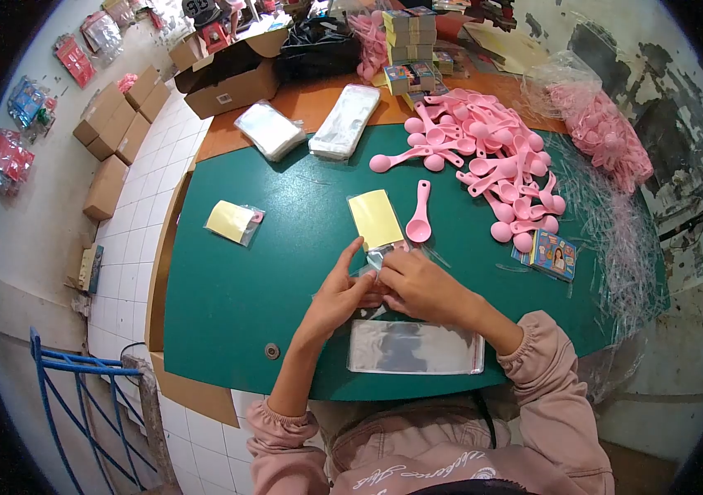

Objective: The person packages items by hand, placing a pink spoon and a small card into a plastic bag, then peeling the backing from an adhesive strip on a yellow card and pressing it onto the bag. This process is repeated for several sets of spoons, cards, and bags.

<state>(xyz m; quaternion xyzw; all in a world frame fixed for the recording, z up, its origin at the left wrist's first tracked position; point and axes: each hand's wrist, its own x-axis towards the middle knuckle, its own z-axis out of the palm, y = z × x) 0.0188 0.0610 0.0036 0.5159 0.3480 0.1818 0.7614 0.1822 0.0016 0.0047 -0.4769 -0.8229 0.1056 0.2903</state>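
A clear plastic bag with a yellow card (pixel 373 216) in it lies on the green tabletop. My left hand (pixel 336 297) pinches its near end, thumb against the right fingers, while the index finger stretches along the bag's left side. My right hand (pixel 419 285) is closed on the same end, fingertips together. Something pink shows through the plastic beside my fingers; the rest is hidden under them. Just beyond lies a single pink measuring spoon (pixel 420 213). Close to my body is a stack of flat clear bags (pixel 416 347).
A heap of pink spoons (pixel 500 153) covers the back right, with a small stack of printed cards (pixel 552 255) beside it. A packed bag (pixel 236 223) lies left. Two clear bag stacks (pixel 345 122) sit at the back, near an open cardboard box (pixel 232 82). Plastic scraps (pixel 615 247) line the right edge.
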